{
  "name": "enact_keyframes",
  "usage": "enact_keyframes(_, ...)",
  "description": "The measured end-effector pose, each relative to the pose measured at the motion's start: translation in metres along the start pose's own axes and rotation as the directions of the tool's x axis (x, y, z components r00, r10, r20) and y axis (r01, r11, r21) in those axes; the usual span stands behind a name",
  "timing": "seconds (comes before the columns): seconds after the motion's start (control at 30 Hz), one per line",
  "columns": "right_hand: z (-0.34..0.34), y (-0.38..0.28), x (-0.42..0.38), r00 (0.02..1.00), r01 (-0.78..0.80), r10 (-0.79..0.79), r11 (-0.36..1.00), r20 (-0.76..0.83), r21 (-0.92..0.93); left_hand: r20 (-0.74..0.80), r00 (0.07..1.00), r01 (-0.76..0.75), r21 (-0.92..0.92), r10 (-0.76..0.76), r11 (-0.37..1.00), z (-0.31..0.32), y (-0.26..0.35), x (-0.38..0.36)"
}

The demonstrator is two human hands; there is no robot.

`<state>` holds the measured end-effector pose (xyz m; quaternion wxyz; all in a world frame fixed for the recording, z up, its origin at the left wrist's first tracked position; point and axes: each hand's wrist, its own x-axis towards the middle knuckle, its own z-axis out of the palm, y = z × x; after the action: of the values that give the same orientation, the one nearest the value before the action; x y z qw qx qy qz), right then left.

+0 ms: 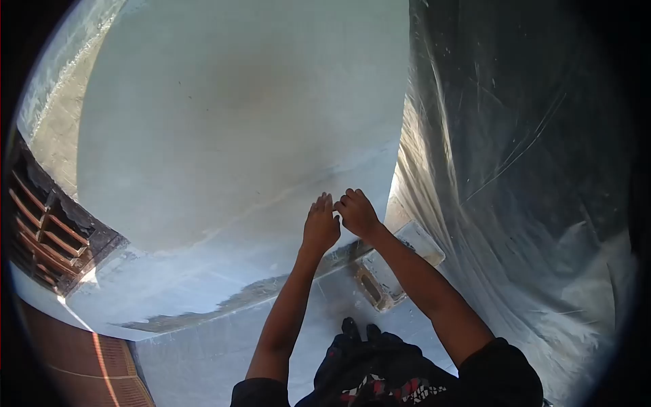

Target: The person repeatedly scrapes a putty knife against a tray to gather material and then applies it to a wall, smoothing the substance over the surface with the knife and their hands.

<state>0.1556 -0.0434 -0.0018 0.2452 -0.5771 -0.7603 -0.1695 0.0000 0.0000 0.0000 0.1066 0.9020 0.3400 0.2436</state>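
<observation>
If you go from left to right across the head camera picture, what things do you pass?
Red-brown slatted brick grille → big smooth pale grey plastered wall → person's left hand → person's right hand → grey hollow concrete block → dark shiny plastic sheet.

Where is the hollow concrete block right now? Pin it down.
In the head view the hollow concrete block lies right of centre, low in the frame, just under the right hand and forearm, between the pale plastered wall and the plastic sheeting.
</observation>
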Motion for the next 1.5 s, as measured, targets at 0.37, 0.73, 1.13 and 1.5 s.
enact_keyframes(0.37,0.019,0.048,-0.090,0.965,-0.261,0.263,0.960,0.008,-0.105,0.157,0.980,-0.102,-0.144,0.125,0.984,0.109,0.007,0.009)
enact_keyframes(0.73,0.086,0.062,-0.252,0.792,-0.595,0.584,0.804,0.177,0.011,0.595,0.792,-0.022,-0.194,0.135,0.981,0.260,0.060,-0.021)
enact_keyframes(1.13,0.139,0.071,-0.410,0.141,-0.988,0.990,0.141,-0.001,-0.065,0.536,0.764,-0.156,-0.387,0.359,0.909,0.436,0.060,-0.049)
enact_keyframes(1.5,0.224,0.044,-0.423,-0.297,-0.946,0.954,-0.290,-0.030,0.147,0.322,0.581,-0.587,-0.470,0.747,0.659,0.530,0.054,-0.020)
